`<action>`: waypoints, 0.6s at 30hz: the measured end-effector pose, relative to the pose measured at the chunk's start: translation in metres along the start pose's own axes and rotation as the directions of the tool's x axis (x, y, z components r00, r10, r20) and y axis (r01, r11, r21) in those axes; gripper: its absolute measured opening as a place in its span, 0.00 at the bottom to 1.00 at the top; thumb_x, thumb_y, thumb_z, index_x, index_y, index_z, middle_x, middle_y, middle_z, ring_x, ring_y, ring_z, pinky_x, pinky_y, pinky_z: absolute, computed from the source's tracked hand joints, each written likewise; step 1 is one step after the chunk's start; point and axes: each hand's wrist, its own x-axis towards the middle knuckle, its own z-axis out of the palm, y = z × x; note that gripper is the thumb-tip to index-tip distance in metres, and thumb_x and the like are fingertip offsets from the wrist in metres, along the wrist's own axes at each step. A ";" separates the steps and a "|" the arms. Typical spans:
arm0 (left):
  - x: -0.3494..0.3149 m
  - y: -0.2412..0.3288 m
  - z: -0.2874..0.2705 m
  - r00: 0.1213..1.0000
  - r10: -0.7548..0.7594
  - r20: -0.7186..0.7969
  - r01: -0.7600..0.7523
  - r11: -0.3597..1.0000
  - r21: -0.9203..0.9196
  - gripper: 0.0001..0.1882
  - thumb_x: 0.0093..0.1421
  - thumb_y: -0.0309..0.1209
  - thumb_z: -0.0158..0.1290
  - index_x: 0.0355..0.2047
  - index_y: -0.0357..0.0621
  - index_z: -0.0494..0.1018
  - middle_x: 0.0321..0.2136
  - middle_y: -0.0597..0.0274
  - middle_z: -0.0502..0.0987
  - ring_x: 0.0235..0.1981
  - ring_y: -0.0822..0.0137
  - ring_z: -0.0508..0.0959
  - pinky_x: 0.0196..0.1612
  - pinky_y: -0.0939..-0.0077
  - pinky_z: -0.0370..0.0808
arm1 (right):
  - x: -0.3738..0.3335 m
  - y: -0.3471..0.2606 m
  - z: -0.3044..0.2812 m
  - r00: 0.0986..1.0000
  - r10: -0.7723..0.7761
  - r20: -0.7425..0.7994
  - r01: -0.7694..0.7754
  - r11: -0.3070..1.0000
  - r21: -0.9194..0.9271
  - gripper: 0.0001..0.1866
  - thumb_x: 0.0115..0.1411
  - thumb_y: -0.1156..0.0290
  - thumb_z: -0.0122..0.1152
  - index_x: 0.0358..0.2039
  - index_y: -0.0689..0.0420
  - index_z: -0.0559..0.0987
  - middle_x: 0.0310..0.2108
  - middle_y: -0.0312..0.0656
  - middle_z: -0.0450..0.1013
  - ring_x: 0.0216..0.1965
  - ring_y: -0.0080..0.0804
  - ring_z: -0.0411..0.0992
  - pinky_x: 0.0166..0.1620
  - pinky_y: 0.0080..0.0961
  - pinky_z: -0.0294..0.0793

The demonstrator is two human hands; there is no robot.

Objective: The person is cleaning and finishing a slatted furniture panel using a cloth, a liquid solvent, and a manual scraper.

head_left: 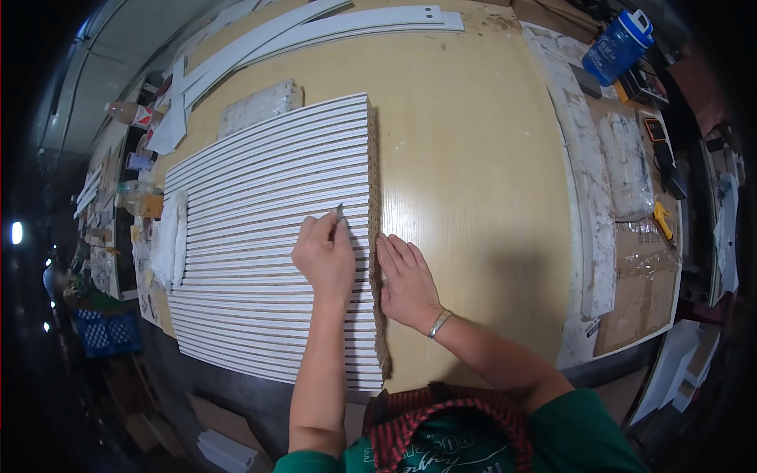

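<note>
A thin grey blade [340, 211] is being pinched in the closed left hand [323, 256] over the white slats [268, 229] lying across the bench [473, 158], while their cut ends are being pressed by the flat, open right hand [406, 280] alongside.

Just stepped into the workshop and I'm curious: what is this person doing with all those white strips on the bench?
A person leans over a tan workbench where many white-faced strips lie packed side by side on edge. The left hand rests on the strips and grips a small thin tool, tip pointing up. The right hand lies flat against the strips' right-hand ends. A blue jug stands at the far corner.
</note>
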 end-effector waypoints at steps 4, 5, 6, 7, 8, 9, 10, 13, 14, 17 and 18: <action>-0.003 0.019 0.011 0.987 0.101 0.127 -0.110 0.991 0.069 0.08 0.52 0.25 0.63 0.34 0.41 0.83 0.25 0.57 0.76 0.23 0.56 0.77 0.27 0.65 0.72 | 0.002 -0.001 -0.004 1.000 0.004 0.027 -0.003 1.000 -0.021 0.42 0.51 0.71 0.57 0.67 0.72 0.62 0.69 0.55 0.61 0.71 0.48 0.55 0.74 0.44 0.50; -0.002 0.019 0.011 0.987 0.102 0.125 -0.111 0.991 0.068 0.08 0.52 0.25 0.63 0.34 0.41 0.83 0.25 0.57 0.76 0.23 0.56 0.77 0.27 0.65 0.72 | 0.003 0.000 -0.006 0.999 0.018 0.047 -0.017 1.000 -0.013 0.42 0.51 0.71 0.57 0.67 0.72 0.62 0.69 0.55 0.61 0.71 0.48 0.55 0.74 0.44 0.50; -0.001 0.017 0.011 0.991 0.070 0.118 -0.077 0.995 0.056 0.08 0.53 0.25 0.63 0.34 0.41 0.83 0.25 0.57 0.76 0.23 0.56 0.77 0.27 0.66 0.72 | 0.002 0.000 -0.005 0.999 0.017 0.045 -0.017 1.000 -0.014 0.42 0.51 0.71 0.57 0.67 0.72 0.62 0.69 0.55 0.61 0.71 0.48 0.55 0.74 0.44 0.50; 0.000 0.015 0.011 0.993 0.038 0.110 -0.043 0.998 0.044 0.08 0.53 0.25 0.63 0.34 0.40 0.83 0.25 0.57 0.76 0.23 0.56 0.77 0.28 0.66 0.72 | 0.001 0.001 -0.002 1.000 0.008 0.026 -0.008 1.000 -0.021 0.42 0.51 0.70 0.57 0.67 0.72 0.62 0.69 0.55 0.61 0.71 0.48 0.55 0.74 0.43 0.49; 0.001 0.012 0.011 0.993 0.038 0.113 -0.043 0.998 0.043 0.08 0.53 0.25 0.63 0.34 0.40 0.83 0.25 0.57 0.76 0.23 0.56 0.77 0.28 0.66 0.72 | 0.000 0.000 -0.001 1.000 0.003 0.008 -0.003 1.000 -0.027 0.42 0.50 0.70 0.57 0.67 0.72 0.62 0.69 0.55 0.61 0.71 0.47 0.55 0.74 0.43 0.49; 0.003 0.009 0.011 0.996 0.020 0.084 -0.023 0.999 0.028 0.08 0.53 0.25 0.62 0.34 0.40 0.84 0.25 0.57 0.76 0.23 0.56 0.77 0.28 0.66 0.72 | -0.001 0.001 0.000 1.000 0.006 0.008 -0.006 1.000 -0.027 0.42 0.50 0.70 0.57 0.67 0.72 0.62 0.69 0.55 0.61 0.71 0.47 0.55 0.74 0.43 0.49; 0.004 0.007 0.012 0.998 0.002 0.055 -0.002 1.000 0.013 0.08 0.53 0.25 0.62 0.34 0.40 0.84 0.25 0.57 0.75 0.23 0.55 0.77 0.28 0.66 0.72 | -0.001 0.001 0.000 1.000 0.005 0.009 -0.004 0.999 -0.033 0.42 0.50 0.70 0.57 0.67 0.72 0.62 0.69 0.55 0.61 0.72 0.47 0.55 0.74 0.43 0.49; 0.004 0.017 0.013 0.996 0.013 0.087 -0.016 0.999 0.034 0.08 0.53 0.24 0.62 0.34 0.39 0.84 0.24 0.56 0.75 0.23 0.55 0.77 0.28 0.65 0.72 | 0.001 0.000 -0.003 1.000 0.001 0.013 0.000 0.999 -0.038 0.42 0.50 0.70 0.58 0.67 0.72 0.63 0.68 0.55 0.61 0.72 0.47 0.55 0.74 0.43 0.48; 0.005 0.020 0.013 0.996 0.013 0.086 -0.017 0.999 0.036 0.08 0.53 0.24 0.62 0.34 0.39 0.84 0.24 0.56 0.75 0.23 0.55 0.77 0.28 0.65 0.72 | 0.001 0.000 -0.005 1.000 -0.001 0.013 0.001 0.999 -0.042 0.42 0.50 0.70 0.58 0.66 0.72 0.63 0.68 0.55 0.62 0.72 0.47 0.55 0.74 0.43 0.48; 0.007 0.022 0.013 0.987 0.048 0.150 -0.055 0.997 0.048 0.08 0.53 0.24 0.62 0.34 0.40 0.84 0.25 0.56 0.76 0.23 0.55 0.77 0.28 0.64 0.72 | 0.000 0.002 -0.002 1.000 -0.001 0.002 0.001 0.999 -0.033 0.43 0.49 0.70 0.58 0.67 0.71 0.63 0.68 0.55 0.62 0.71 0.47 0.55 0.74 0.43 0.48; 0.009 0.020 0.012 0.990 0.026 0.138 -0.036 0.996 0.075 0.08 0.53 0.25 0.62 0.35 0.40 0.84 0.25 0.56 0.76 0.24 0.54 0.77 0.29 0.64 0.73 | 0.000 0.002 -0.001 1.000 0.000 0.001 0.000 0.999 -0.034 0.43 0.49 0.70 0.58 0.67 0.71 0.63 0.68 0.55 0.62 0.71 0.47 0.55 0.74 0.43 0.48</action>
